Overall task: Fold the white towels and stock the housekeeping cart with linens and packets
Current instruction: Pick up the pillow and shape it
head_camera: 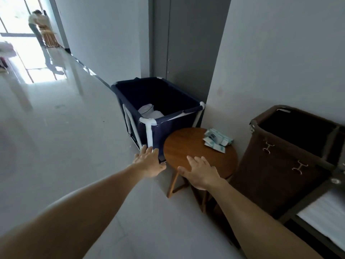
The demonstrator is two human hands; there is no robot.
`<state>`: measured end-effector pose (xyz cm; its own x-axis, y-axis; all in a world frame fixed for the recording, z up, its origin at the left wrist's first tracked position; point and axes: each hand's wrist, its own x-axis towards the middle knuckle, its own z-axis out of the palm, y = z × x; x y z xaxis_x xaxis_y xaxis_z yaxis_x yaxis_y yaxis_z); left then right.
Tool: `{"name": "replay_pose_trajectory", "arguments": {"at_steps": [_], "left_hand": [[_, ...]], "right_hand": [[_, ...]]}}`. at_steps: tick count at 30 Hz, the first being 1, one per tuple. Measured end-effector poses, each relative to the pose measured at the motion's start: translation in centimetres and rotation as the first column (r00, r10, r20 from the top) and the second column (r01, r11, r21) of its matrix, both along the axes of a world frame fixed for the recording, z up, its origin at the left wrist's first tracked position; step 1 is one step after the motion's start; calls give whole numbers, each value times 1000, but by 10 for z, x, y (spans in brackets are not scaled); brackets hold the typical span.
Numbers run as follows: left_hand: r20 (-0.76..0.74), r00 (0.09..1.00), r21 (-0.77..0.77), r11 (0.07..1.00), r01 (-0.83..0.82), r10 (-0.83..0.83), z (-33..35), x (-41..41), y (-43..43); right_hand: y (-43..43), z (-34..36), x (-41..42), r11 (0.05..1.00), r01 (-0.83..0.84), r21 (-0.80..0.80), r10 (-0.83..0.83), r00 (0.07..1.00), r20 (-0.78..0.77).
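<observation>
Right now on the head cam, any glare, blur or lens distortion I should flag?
Head view: the window is blown out and throws glare across the glossy floor; the fisheye bows straight lines toward the frame edges; the navy bin and brown hamper interiors sit deep in shadow; the left hand, right hand and packets look slightly soft but readable.

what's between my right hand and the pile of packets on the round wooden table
Only bare tabletop: in the head view, nothing lies on the round wooden table between the right hand and the pale green-and-white packets.
</observation>
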<state>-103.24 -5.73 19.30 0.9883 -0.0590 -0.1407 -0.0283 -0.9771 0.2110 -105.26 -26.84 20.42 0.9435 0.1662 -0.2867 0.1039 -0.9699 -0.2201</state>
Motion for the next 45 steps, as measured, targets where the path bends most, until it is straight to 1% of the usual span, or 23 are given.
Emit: {"name": "replay_pose_trajectory", "arguments": {"at_steps": [3, 6, 8, 10, 12, 15, 19, 22, 27, 29, 31, 33, 35, 39, 43, 45], "left_hand": [[-11, 1000, -33, 999, 0, -1, -12, 46, 5], [1, 1000, -31, 1000, 0, 0, -20, 97, 12], [-3, 999, -45, 998, -35, 35, -18, 131, 24], [-5, 997, -41, 996, -73, 73, -10, 166, 42], [19, 993, -30, 993, -114, 114, -1, 201, 62], [55, 976, -72, 976, -204, 209, 6, 251, 87], [14, 957, -77, 955, -287, 289, 1, 312, 131], [30, 945, -82, 943, -321, 325, -5, 366, 166], [50, 970, -68, 969, -236, 239, -9, 459, 228], [64, 980, -54, 981, -184, 188, 0, 494, 253], [86, 987, -24, 991, -133, 134, 8, 530, 276], [88, 991, -6, 995, -104, 104, 16, 567, 297], [50, 995, -17, 996, -84, 85, 16, 601, 310], [-5, 1000, -36, 999, -7, 7, 5, 670, 312], [18, 999, -12, 999, 35, -35, -2, 745, 318], [-3, 1000, -3, 1000, 27, -27, -1, 778, 325]], "right_hand": [[6, -12, 49, 1000, -4, -10, 4, 999, -33], [17, -20, 112, 1000, -16, -8, 15, 999, -39], [31, -20, 157, 999, -51, 6, 51, 998, -27], [50, -14, 201, 992, -126, 15, 126, 992, -6], [68, -9, 243, 981, -190, 26, 189, 981, 44], [92, -1, 305, 971, -236, 45, 230, 968, 103], [130, -5, 369, 955, -295, 20, 292, 952, 90], [165, -10, 425, 952, -307, 4, 306, 949, 70], [237, -18, 516, 972, -232, 39, 232, 973, 6], [260, -17, 550, 975, -221, 19, 222, 975, -15], [280, -14, 582, 981, -193, -3, 193, 981, -7], [298, -12, 610, 991, -129, 28, 129, 992, -4], [309, -13, 631, 993, -105, 47, 106, 994, -33], [312, -23, 685, 1000, -25, 17, 27, 996, -84], [318, -30, 761, 999, 20, 33, -18, 997, -78], [323, -33, 801, 998, 19, 57, -15, 997, -75]]}}
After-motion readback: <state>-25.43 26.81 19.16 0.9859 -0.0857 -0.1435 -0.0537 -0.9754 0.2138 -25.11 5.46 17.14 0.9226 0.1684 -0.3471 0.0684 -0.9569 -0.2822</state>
